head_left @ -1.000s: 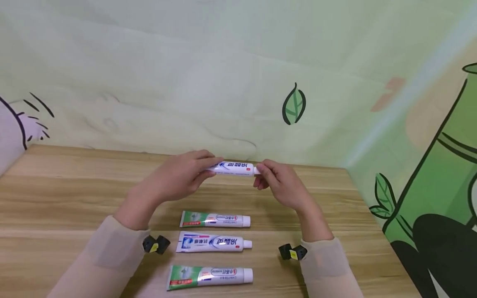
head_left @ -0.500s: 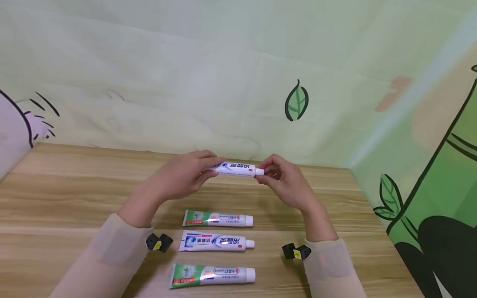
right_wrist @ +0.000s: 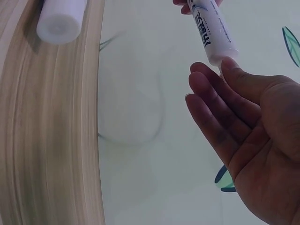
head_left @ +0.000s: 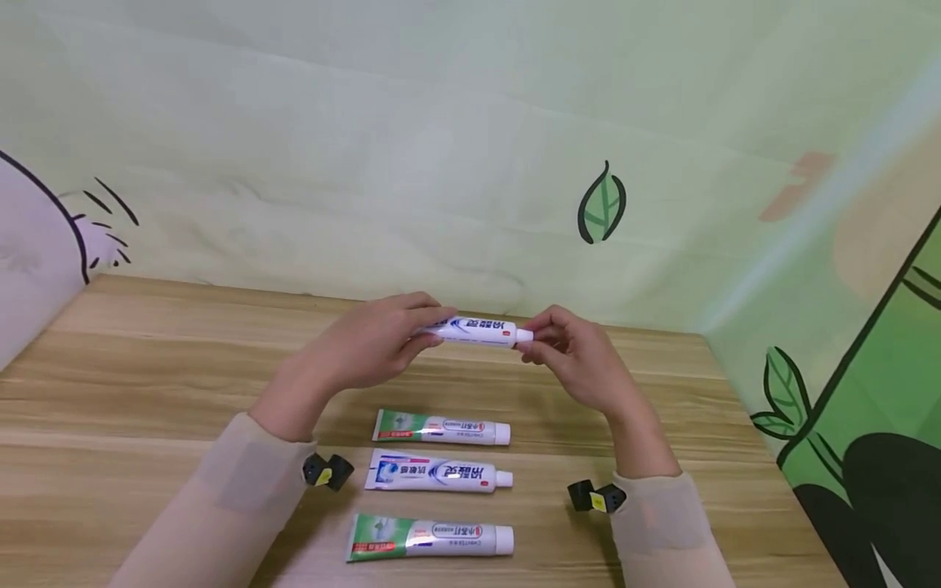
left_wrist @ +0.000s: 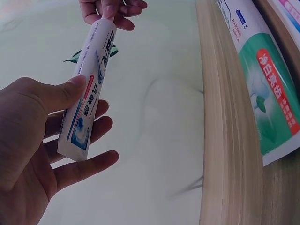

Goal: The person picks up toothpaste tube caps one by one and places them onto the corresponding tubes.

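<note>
A white and blue toothpaste tube (head_left: 478,330) is held level above the back of the table, its cap pointing right. My left hand (head_left: 375,339) grips its flat end, thumb on the printed face and fingers behind, as the left wrist view shows (left_wrist: 79,117). At the other end my right hand (head_left: 584,359) pinches the small white cap (head_left: 524,336) between thumb and fingers. Whether the cap is loose cannot be seen. Nearer me lie a green and white tube (head_left: 441,428), a white and blue tube (head_left: 441,474) and a larger green and white tube (head_left: 434,538).
The three tubes lie in a row on the wooden table (head_left: 184,384), caps toward the right. Behind the table's back edge hangs a pale green wall cloth (head_left: 331,163) with printed leaves. A dark camera mount (head_left: 597,496) sits at the right wrist.
The fingers of my right hand have shifted round the cap, the thumb moving from over it to its lower side. Both hands and all tubes sit slightly farther right in the head view.
</note>
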The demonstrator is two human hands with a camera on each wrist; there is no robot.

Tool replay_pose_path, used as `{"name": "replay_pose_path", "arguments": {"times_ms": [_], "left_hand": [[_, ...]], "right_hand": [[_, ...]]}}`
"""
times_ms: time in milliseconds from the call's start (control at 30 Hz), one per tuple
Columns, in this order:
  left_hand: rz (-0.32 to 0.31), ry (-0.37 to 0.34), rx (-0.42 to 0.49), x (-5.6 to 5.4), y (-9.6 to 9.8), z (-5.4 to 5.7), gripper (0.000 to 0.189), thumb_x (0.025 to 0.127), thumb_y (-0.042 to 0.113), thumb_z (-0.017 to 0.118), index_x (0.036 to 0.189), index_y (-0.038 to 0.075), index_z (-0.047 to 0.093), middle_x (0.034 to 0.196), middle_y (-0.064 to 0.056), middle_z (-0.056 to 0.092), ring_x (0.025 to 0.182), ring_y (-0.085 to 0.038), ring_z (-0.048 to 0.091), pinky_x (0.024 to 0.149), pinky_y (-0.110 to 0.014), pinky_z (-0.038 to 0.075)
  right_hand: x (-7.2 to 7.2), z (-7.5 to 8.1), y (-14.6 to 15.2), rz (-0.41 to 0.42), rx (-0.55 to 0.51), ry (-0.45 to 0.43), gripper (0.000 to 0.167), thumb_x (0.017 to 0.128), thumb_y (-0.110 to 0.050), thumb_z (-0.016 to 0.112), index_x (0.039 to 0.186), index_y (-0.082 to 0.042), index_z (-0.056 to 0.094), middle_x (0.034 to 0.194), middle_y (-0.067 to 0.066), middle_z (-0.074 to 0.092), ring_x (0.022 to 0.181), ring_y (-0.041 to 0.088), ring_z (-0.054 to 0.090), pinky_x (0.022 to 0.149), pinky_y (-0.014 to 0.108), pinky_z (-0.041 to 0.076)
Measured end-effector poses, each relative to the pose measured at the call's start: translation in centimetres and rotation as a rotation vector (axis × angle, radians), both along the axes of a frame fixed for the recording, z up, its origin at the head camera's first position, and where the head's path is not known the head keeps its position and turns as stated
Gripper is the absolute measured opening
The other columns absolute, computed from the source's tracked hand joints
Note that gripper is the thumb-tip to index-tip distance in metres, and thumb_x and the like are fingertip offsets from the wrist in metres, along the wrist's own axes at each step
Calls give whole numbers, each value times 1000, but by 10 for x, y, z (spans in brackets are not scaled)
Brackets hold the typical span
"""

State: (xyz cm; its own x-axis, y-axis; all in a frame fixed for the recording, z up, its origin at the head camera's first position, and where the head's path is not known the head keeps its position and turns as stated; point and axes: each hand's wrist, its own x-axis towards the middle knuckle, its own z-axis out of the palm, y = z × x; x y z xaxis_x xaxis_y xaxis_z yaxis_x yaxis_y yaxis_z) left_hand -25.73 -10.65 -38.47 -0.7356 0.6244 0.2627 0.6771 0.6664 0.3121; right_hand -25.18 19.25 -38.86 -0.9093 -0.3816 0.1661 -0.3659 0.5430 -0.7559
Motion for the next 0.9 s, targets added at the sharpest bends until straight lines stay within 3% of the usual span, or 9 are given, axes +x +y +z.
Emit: {"name": "replay_pose_path", "arguments": {"times_ms": [367, 667, 900], "left_hand": [[-4, 7, -6, 0, 1, 2, 41, 105, 25, 62, 145, 13, 61, 132, -6, 67, 103, -18, 66, 90, -39, 59], [11, -16, -15, 0, 2, 4, 42, 103, 26, 65, 144, 17, 63, 133, -5, 68, 105, -19, 67, 93, -40, 60], [8, -46, 9, -1, 2, 4, 40, 103, 27, 66, 142, 20, 65, 133, -3, 68, 107, -19, 68, 94, -42, 59]], "right_hand": [[-1, -1, 2, 21, 28, -6, 13, 105, -12, 59, 116, -8, 65, 105, 9, 77, 92, 20, 73, 86, 37, 63], [-1, -3, 3, 81, 79, 25, 15, 109, -13, 53, 115, -6, 64, 95, 7, 70, 84, 20, 67, 78, 31, 61], [-2, -4, 4, 109, 143, 50, 14, 110, -16, 49, 108, -10, 61, 87, 6, 62, 78, 19, 58, 72, 36, 56]]}}
